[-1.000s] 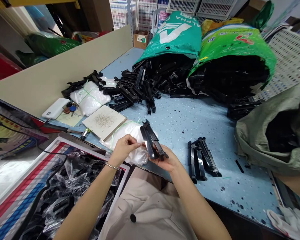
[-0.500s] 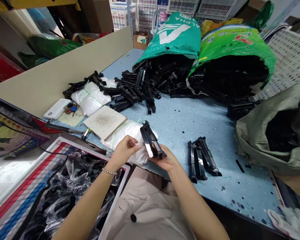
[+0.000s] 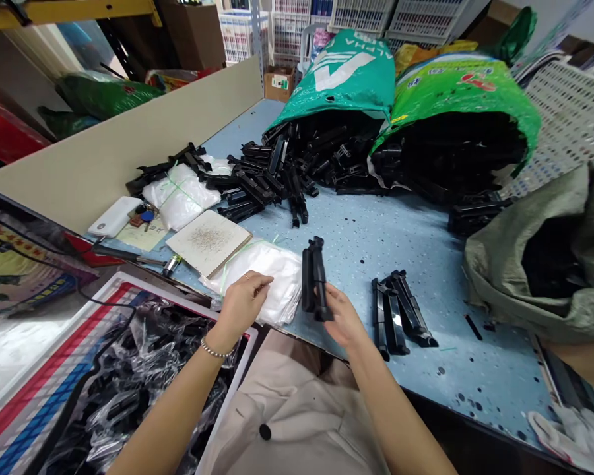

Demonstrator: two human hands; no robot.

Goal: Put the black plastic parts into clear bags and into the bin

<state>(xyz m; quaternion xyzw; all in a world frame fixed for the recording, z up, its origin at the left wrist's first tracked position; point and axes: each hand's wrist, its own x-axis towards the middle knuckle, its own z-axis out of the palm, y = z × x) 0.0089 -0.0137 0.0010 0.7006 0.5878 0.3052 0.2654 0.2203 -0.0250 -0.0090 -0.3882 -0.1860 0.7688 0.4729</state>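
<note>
My right hand (image 3: 341, 316) grips a long black plastic part (image 3: 313, 277) by its lower end, holding it upright over the blue table (image 3: 376, 237). My left hand (image 3: 245, 300) rests with curled fingers on a stack of clear plastic bags (image 3: 270, 277) at the table's near edge; whether it pinches a bag I cannot tell. A few matching black parts (image 3: 398, 313) lie just right of my right hand.
A heap of black parts (image 3: 267, 178) spills from a teal sack (image 3: 351, 72) and a green sack (image 3: 465, 86) at the back. A grey-green sack (image 3: 549, 264) lies right. A bin of bagged parts (image 3: 129, 376) stands lower left. A beige board (image 3: 208, 241) and power bank (image 3: 115, 216) lie left.
My right hand turned the black part from a leftward tilt to upright and moved it slightly right. My left hand let go of the part's side and dropped onto the bag stack.
</note>
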